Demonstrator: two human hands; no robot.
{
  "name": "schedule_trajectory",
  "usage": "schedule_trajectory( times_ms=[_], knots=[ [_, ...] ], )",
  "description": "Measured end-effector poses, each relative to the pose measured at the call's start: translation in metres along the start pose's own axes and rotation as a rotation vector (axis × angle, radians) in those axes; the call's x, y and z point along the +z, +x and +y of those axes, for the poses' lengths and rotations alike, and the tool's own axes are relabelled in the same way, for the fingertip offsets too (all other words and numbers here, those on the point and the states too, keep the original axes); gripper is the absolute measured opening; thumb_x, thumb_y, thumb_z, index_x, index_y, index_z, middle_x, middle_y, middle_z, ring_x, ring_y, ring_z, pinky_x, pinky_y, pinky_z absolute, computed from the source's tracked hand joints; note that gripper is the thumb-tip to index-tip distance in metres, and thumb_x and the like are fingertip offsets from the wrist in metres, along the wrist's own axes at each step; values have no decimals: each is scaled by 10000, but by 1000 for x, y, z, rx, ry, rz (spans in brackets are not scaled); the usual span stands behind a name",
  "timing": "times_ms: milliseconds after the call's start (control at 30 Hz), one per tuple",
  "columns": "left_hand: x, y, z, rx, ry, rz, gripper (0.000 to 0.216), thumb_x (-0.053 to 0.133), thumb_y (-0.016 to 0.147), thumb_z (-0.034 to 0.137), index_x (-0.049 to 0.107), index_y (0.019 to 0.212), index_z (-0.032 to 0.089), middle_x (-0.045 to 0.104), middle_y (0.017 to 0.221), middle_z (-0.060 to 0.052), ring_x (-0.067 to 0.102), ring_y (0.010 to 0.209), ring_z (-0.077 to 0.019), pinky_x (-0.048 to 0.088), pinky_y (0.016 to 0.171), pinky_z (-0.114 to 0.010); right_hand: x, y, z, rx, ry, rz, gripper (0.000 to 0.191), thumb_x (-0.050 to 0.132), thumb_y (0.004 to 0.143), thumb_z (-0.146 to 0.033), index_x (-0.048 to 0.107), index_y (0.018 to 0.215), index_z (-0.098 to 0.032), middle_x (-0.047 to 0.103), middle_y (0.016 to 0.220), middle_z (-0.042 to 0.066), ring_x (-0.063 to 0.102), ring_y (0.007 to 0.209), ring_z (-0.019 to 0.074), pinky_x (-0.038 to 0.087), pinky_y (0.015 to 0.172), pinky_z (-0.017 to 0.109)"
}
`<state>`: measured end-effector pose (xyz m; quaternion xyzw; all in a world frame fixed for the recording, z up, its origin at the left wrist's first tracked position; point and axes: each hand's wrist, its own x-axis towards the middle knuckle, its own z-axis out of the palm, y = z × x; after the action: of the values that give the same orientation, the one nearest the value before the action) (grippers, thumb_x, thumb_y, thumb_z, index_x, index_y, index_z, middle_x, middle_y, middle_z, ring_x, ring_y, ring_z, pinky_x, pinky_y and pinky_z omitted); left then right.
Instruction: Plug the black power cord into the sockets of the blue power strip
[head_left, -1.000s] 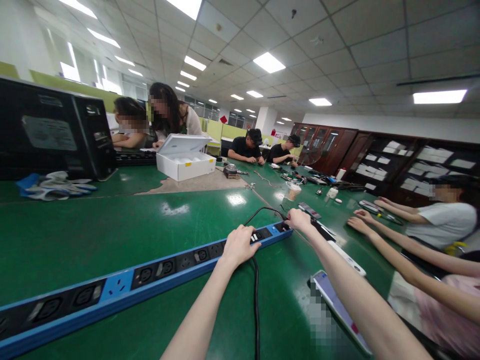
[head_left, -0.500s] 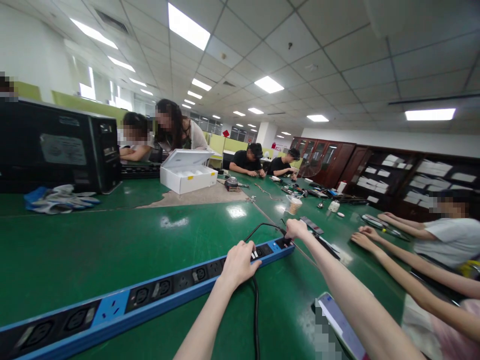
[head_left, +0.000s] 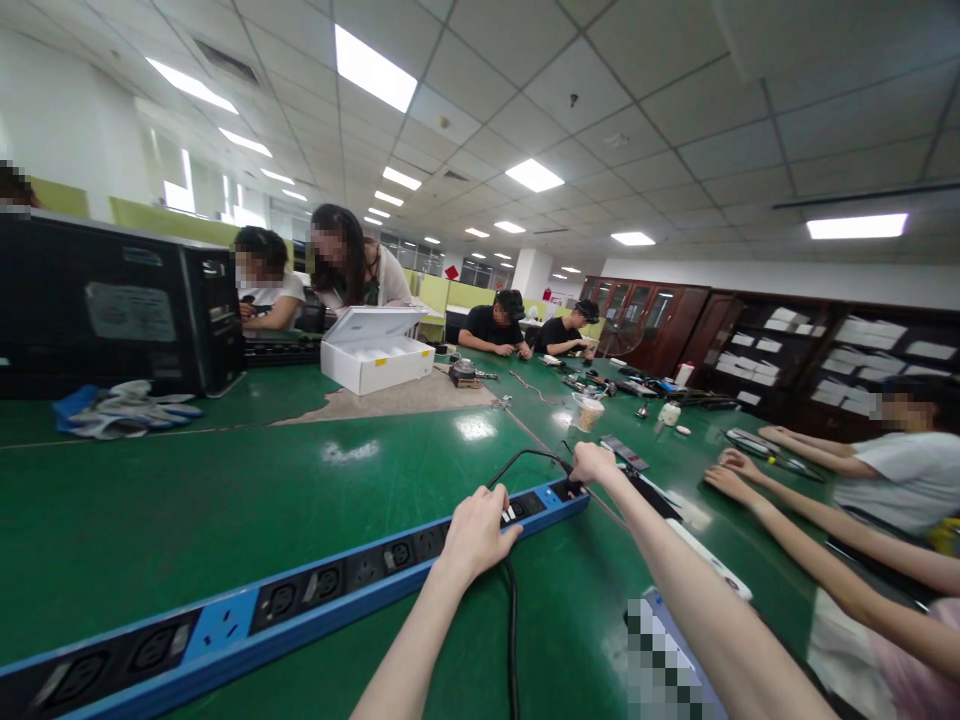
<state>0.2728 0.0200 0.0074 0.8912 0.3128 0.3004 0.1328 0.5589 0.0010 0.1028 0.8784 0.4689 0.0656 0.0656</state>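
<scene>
A long blue and black power strip [head_left: 300, 590] lies diagonally across the green table, running from the lower left to the middle. My left hand [head_left: 478, 532] is closed over the strip near its far part, thumb on the near side and fingers across the top. At the strip's far end, my right hand [head_left: 592, 462] is closed on a black plug [head_left: 572, 481], which sits at the end socket. How deep the plug goes in is hidden by my fingers. A black cable [head_left: 512, 630] loops behind my left hand and comes down toward me.
A phone [head_left: 675, 650] and a white power strip [head_left: 709, 560] lie by my right forearm. Further off are a plastic cup [head_left: 588, 411], an open white box [head_left: 375, 365], gloves [head_left: 124, 408] and a black computer case [head_left: 112, 310]. A co-worker's hands [head_left: 731, 475] rest at the right.
The view has shifted slightly, and more of the white strip beside my right forearm now shows. Both hands keep their places on the power strip and plug.
</scene>
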Motion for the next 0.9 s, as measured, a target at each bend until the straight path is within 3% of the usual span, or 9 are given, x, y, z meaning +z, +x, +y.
schedule_trajectory(
  times_ms=[333, 533, 900],
  knots=[
    [-6, 1, 5, 3, 12, -26, 327, 671, 855, 479, 544, 1033, 236, 628, 974, -61, 617, 954, -236, 441, 805, -325, 18, -6, 7, 5, 30, -1, 301, 735, 762, -329, 753, 1016, -169, 739, 1071, 179, 709, 1029, 296, 532, 855, 348],
    [-6, 1, 5, -3, 21, -29, 332, 670, 855, 483, 548, 1041, 237, 628, 979, -61, 620, 954, -237, 446, 811, -330, 38, -9, 10, 4, 41, 67, 329, 576, 921, -351, 692, 1113, -111, 708, 1150, 213, 661, 1142, 294, 488, 936, 341],
    [-8, 0, 6, -13, 0, -35, 356, 671, 852, 481, 544, 1067, 228, 634, 1009, -75, 619, 978, -248, 449, 839, -345, 53, -35, 8, 26, 82, 158, 327, 447, 1023, -373, 583, 1142, -101, 699, 1109, 214, 668, 1115, 293, 465, 911, 325]
  ],
)
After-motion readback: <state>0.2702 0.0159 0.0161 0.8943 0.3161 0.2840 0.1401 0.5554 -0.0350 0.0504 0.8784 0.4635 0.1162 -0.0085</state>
